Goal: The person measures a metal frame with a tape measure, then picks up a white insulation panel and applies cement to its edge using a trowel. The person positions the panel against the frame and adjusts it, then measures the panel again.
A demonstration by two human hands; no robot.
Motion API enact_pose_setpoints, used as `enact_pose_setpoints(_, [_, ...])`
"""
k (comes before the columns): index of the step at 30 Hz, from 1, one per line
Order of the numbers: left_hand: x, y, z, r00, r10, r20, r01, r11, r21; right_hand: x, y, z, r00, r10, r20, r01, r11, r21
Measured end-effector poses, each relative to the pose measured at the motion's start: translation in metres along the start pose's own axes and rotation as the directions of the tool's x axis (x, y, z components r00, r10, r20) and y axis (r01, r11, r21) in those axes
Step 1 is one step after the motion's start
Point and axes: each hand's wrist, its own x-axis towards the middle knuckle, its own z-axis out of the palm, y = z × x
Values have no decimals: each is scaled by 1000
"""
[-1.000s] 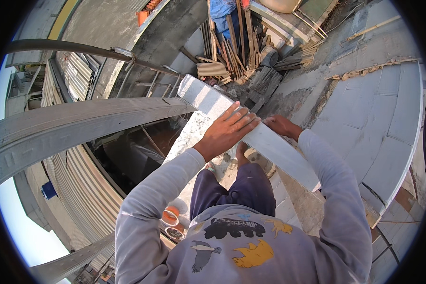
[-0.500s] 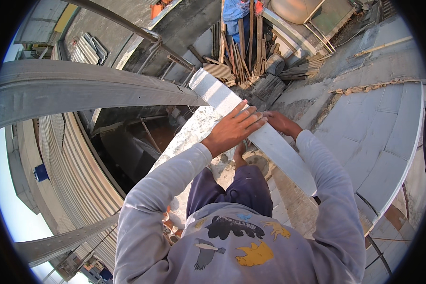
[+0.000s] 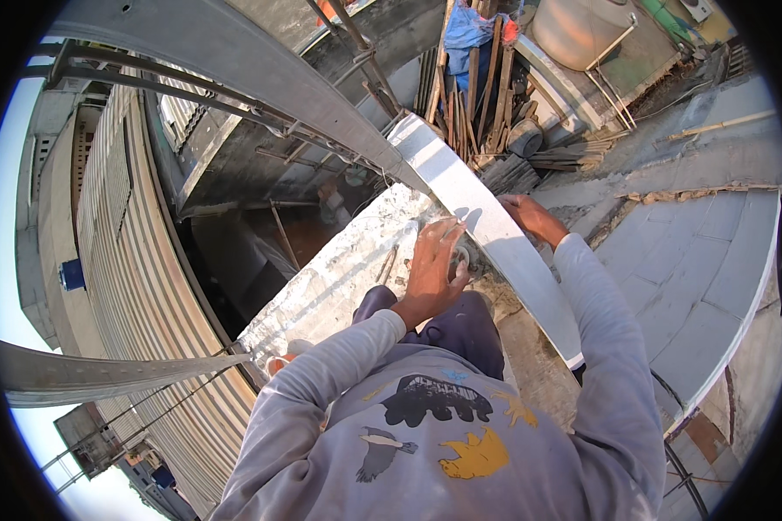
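Note:
A long white plank (image 3: 543,291) lies slanted in front of me, running from the wood pile down to my right side. My right hand (image 3: 530,217) grips its far edge, fingers curled over it. With its fingers spread, my left hand (image 3: 434,269) rests flat at the plank's near edge, on top of the rough concrete parapet (image 3: 339,278). A small round thing sits under its fingertips, too hidden to tell what it is. My grey sleeves and dark trousers fill the lower part of the view.
Left of the parapet is a deep drop beside a corrugated metal wall (image 3: 122,260). A grey metal beam (image 3: 235,52) crosses overhead. Wooden poles (image 3: 469,95) and a pale tank (image 3: 582,30) stand ahead. Tiled roof floor (image 3: 712,260) lies to the right.
My left hand has slid off the top of the plank to its near edge by the parapet. My head has tilted, bringing the metal beam higher in view.

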Motion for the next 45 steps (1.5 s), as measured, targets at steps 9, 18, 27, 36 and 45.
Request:
enact_pose_setpoints(9, [-23, 8, 40, 789, -451, 418, 567, 272, -777, -47, -49, -5, 981, 82, -176, -94, 994, -59])
enact_pose_setpoints(18, [-5, 65, 6, 799, -345, 492, 583, 249, -773, -134, -55, -12, 935, -70, -349, 84, 996, 25])
enact_pose_setpoints(27, [-30, 26, -4, 842, -345, 414, 533, 644, -549, -272, -11, 15, 571, 94, -816, 173, 957, 232])
enact_pose_setpoints(36, [20, 3, 3, 889, 364, 277, -364, 930, -51, -358, 59, 129, 261, 145, -954, -405, 914, 28])
enact_pose_setpoints(45, [36, -9, 4, 803, 494, 333, -527, 850, 10, -358, 99, 188, 317, 10, -948, -424, 896, -132])
